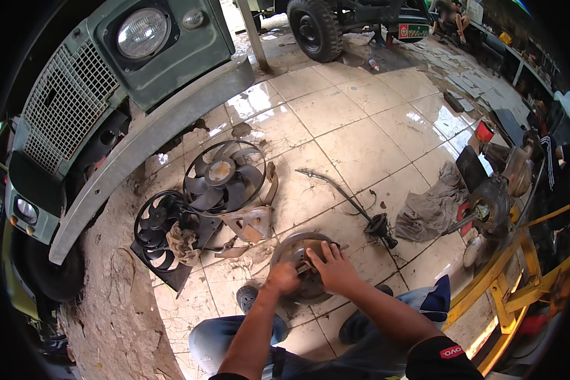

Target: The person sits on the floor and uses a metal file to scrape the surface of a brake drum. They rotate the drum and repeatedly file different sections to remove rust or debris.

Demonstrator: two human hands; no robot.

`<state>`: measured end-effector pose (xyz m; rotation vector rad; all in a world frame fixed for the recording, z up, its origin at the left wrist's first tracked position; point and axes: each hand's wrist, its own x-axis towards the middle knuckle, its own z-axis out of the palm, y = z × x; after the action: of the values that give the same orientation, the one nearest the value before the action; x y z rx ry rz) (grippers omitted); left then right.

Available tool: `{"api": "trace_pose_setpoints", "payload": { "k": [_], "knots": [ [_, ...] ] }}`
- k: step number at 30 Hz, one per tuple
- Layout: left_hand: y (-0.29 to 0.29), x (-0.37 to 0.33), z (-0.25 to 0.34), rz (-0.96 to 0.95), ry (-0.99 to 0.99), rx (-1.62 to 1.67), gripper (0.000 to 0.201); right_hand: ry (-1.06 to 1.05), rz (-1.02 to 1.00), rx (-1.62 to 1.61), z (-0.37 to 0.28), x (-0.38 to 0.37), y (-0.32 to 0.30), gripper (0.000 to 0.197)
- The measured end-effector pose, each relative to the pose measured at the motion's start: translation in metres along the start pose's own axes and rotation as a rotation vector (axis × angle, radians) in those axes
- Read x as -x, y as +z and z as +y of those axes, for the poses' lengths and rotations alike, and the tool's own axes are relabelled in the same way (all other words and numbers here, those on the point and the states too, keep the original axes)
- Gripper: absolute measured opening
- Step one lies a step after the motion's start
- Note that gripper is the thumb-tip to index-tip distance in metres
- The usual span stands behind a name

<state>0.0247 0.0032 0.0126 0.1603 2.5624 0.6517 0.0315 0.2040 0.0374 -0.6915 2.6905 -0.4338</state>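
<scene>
A round, greyish-brown metal part point(285, 247), like a wide shallow dish, lies on the tiles between my feet. My left hand point(284, 277) is closed at its left side, a little blurred; what the fingers grip is hidden. Across the part's upper middle lies a flat brown piece point(311, 245), whose kind I cannot tell. My right hand point(329, 267) rests on the right side of the part with its fingers stretched out and spread, the fingertips against the brown piece. Both forearms come in from below.
Two black cooling fans point(225, 177) and a rusty bracket point(248, 223) lie left of the part. Beyond it are a rod with a black boot point(377, 228) and a grey rag point(432, 202). A yellow metal frame point(503, 304) stands right; a vehicle's bumper point(152, 139) juts in left.
</scene>
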Motion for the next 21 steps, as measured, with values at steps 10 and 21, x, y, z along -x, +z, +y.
{"api": "trace_pose_setpoints", "payload": {
  "k": [10,21],
  "knots": [
    [0.006,-0.018,-0.015,0.002,-0.047,0.028,0.04,-0.042,0.04,-0.002,-0.001,0.006,0.002,0.073],
    [0.001,-0.004,0.003,-0.036,-0.016,-0.002,0.051,-0.029,0.013,0.053,0.013,-0.007,0.002,0.093]
  ]
}}
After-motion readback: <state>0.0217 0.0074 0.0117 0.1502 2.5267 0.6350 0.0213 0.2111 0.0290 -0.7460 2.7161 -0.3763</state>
